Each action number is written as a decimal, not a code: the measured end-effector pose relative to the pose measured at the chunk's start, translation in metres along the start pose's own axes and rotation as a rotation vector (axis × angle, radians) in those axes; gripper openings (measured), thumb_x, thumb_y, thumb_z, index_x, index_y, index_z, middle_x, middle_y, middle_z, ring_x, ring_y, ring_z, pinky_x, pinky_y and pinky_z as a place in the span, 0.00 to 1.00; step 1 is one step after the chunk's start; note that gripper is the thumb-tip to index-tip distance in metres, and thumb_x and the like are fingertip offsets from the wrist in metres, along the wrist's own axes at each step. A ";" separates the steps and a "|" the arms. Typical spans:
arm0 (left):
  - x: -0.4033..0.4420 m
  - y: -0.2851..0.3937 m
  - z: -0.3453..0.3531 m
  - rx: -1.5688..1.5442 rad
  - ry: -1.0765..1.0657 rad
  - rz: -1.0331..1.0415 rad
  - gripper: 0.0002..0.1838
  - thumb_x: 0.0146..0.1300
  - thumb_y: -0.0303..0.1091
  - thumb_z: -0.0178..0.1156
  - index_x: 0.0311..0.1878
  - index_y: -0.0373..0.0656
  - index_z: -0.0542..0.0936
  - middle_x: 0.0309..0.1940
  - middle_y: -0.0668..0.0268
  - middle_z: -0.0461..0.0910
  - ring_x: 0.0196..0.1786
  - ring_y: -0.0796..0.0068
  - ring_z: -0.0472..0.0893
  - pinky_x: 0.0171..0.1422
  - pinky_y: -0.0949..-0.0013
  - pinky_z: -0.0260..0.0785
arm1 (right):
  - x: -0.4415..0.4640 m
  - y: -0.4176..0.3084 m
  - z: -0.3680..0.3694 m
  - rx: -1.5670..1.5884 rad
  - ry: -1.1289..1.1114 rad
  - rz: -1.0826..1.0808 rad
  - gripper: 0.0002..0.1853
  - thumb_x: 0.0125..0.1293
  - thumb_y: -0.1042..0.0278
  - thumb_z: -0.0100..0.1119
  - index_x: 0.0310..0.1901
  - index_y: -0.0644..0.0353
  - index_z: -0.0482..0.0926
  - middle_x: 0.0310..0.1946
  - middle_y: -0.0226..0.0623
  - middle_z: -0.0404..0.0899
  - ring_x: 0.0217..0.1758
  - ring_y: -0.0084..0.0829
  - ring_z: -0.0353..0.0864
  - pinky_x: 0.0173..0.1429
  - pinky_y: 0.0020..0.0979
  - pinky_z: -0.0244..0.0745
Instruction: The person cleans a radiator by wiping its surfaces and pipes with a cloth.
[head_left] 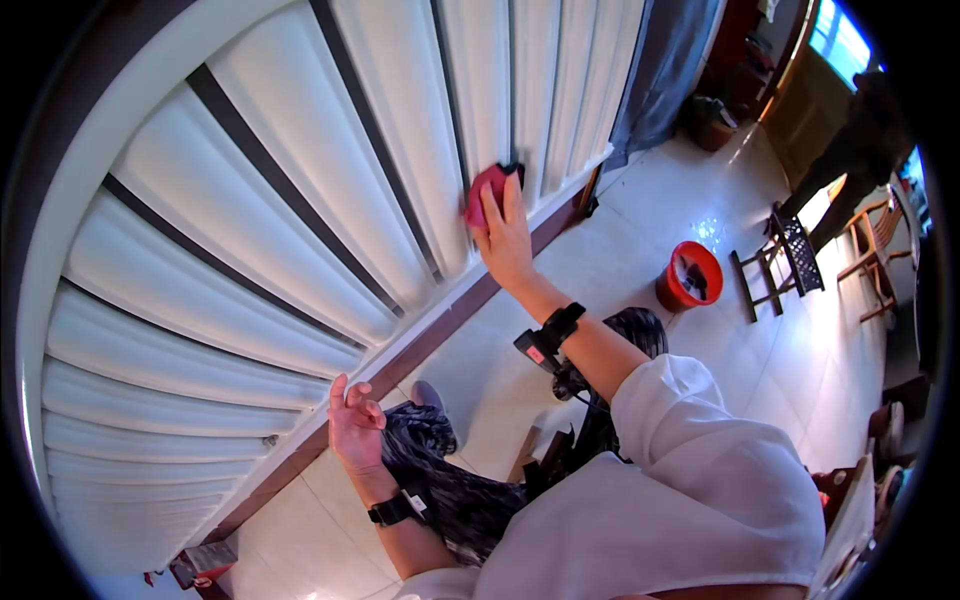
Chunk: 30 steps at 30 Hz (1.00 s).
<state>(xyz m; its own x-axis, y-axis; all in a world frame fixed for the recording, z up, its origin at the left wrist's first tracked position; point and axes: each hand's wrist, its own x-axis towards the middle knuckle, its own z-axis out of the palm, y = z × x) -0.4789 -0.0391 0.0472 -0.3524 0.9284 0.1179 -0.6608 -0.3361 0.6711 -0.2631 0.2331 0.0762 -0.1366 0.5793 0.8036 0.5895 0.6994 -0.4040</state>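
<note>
My right hand presses a dark red cloth against a white slatted panel, close to the panel's lower rail. The fingers are bent over the cloth, and part of it is hidden beneath them. Lower on the left, my left hand is beside the bottom rail, palm up, holding nothing. Its fingers are loosely curled and apart. Whether its fingertips touch the rail, I cannot tell. Dark strips show between several of the slats.
On the tiled floor to the right stands a red bucket with dark cloth in it. Beyond it are a dark folding stool, a wooden chair and a standing person. A grey-blue curtain hangs past the panel.
</note>
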 end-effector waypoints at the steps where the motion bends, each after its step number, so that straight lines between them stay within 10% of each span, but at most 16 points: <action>1: 0.000 -0.001 -0.001 -0.009 0.018 0.002 0.31 0.66 0.53 0.49 0.64 0.42 0.62 0.47 0.55 0.74 0.33 0.71 0.78 0.26 0.74 0.68 | -0.013 0.003 0.003 0.002 0.005 0.007 0.27 0.61 0.69 0.56 0.62 0.60 0.65 0.68 0.61 0.44 0.69 0.61 0.50 0.68 0.50 0.53; 7: 0.000 0.001 0.000 0.013 0.038 -0.019 0.31 0.67 0.54 0.47 0.65 0.42 0.62 0.47 0.57 0.74 0.33 0.72 0.76 0.28 0.74 0.68 | -0.091 0.024 0.005 -0.120 -0.340 0.108 0.34 0.52 0.82 0.57 0.64 0.52 0.64 0.69 0.55 0.45 0.71 0.56 0.50 0.68 0.45 0.56; 12: 0.002 -0.002 -0.002 0.017 -0.020 -0.032 0.30 0.69 0.53 0.44 0.66 0.42 0.61 0.49 0.59 0.73 0.36 0.72 0.76 0.31 0.74 0.68 | -0.062 0.014 -0.004 0.198 -0.200 0.348 0.22 0.56 0.74 0.59 0.54 0.54 0.75 0.55 0.49 0.70 0.51 0.55 0.73 0.54 0.41 0.71; 19: 0.000 0.002 0.006 0.056 0.089 -0.029 0.30 0.68 0.54 0.44 0.65 0.43 0.62 0.47 0.61 0.73 0.32 0.74 0.73 0.29 0.75 0.66 | 0.114 -0.045 -0.048 0.309 0.379 -0.050 0.18 0.50 0.69 0.69 0.43 0.57 0.74 0.45 0.43 0.72 0.48 0.44 0.72 0.48 0.35 0.72; 21: -0.001 0.004 0.001 0.050 0.069 -0.012 0.30 0.67 0.54 0.45 0.65 0.43 0.62 0.47 0.61 0.73 0.33 0.73 0.74 0.29 0.74 0.66 | 0.121 -0.059 -0.050 0.330 0.376 -0.043 0.19 0.51 0.74 0.69 0.44 0.59 0.74 0.47 0.39 0.68 0.44 0.33 0.74 0.38 0.27 0.75; 30: -0.004 0.004 -0.010 -0.028 0.014 0.025 0.34 0.64 0.52 0.51 0.65 0.39 0.61 0.48 0.53 0.73 0.33 0.68 0.78 0.30 0.72 0.69 | 0.020 -0.006 0.005 0.203 0.279 0.184 0.15 0.44 0.73 0.69 0.34 0.56 0.76 0.47 0.42 0.70 0.48 0.43 0.75 0.46 0.33 0.73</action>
<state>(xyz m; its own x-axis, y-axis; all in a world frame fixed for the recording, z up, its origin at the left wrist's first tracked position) -0.4872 -0.0454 0.0421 -0.3784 0.9172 0.1245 -0.6697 -0.3641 0.6472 -0.2729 0.2422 0.0925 0.1954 0.5864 0.7861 0.4105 0.6791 -0.6086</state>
